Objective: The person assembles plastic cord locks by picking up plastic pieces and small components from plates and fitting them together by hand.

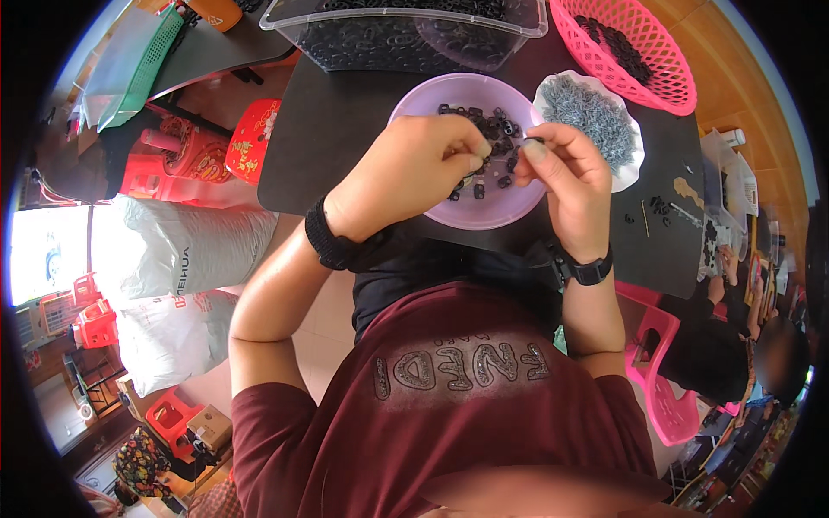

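Both your hands met over the purple bowl (432, 99) on the table (328, 112): left hand (406, 168) pinched shut on a small black part (477, 164), right hand (566, 168) pinched on another just beside it; loose black parts (496, 125) lay directly beneath, nearer your right grip

Sitting at the table's (345, 112) near edge: a bowl (423, 99) holding small rings (501, 129). Hovering over the bowl, fingertips nearly meeting: left hand (406, 173) and right hand (566, 177). Lying just right of the bowl: a dish (626, 168) heaped with small metal parts (587, 112). Standing behind the bowl: a tub (406, 34). Resting behind the dish, right of the tub: a basket (665, 52). Leaning left of the table, on the floor: sacks (190, 250).
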The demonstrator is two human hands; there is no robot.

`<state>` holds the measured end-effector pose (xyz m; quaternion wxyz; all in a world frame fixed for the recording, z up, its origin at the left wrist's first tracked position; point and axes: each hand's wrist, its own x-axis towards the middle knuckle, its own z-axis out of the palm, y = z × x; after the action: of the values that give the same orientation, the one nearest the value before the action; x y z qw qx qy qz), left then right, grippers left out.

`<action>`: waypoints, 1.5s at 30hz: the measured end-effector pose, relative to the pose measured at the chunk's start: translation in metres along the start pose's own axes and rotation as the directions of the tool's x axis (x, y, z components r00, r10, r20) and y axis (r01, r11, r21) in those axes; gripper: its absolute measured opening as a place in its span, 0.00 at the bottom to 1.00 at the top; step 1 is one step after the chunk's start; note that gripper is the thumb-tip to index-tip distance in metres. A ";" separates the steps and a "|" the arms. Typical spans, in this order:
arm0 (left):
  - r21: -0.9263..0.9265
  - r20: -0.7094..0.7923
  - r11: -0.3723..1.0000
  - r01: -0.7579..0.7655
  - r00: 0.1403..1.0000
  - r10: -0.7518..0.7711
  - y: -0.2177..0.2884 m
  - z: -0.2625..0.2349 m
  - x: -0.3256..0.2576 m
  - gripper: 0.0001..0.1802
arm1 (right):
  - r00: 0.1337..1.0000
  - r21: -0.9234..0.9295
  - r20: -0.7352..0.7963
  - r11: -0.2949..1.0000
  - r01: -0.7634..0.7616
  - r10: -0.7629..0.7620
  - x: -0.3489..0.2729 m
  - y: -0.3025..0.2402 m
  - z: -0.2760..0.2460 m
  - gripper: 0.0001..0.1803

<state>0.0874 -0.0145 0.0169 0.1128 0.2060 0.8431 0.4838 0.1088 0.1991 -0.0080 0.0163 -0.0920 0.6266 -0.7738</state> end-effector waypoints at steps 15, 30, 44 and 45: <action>0.480 0.196 0.846 -0.234 0.968 0.156 -0.020 0.017 0.010 0.06 | 0.998 0.033 -0.020 0.998 -0.057 0.057 -0.014 0.009 -0.013 0.10; 0.262 0.179 0.960 -0.097 0.983 0.050 -0.011 0.002 0.006 0.08 | 1.000 0.326 -0.022 0.945 -0.010 0.018 -0.015 0.014 -0.005 0.10; 0.476 0.414 0.789 -0.388 0.891 0.187 -0.024 0.017 0.014 0.07 | 1.000 0.176 -0.008 0.984 -0.024 0.026 -0.019 0.015 -0.004 0.10; 0.500 0.410 0.780 -0.376 0.896 0.169 -0.023 0.017 0.013 0.07 | 0.999 0.162 -0.010 0.986 -0.029 0.031 -0.020 0.015 -0.004 0.10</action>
<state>0.0769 -0.0055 -0.0119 0.1189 0.4328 0.8755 0.1788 0.1261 0.2024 -0.0256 0.0314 -0.0762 0.5631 -0.8223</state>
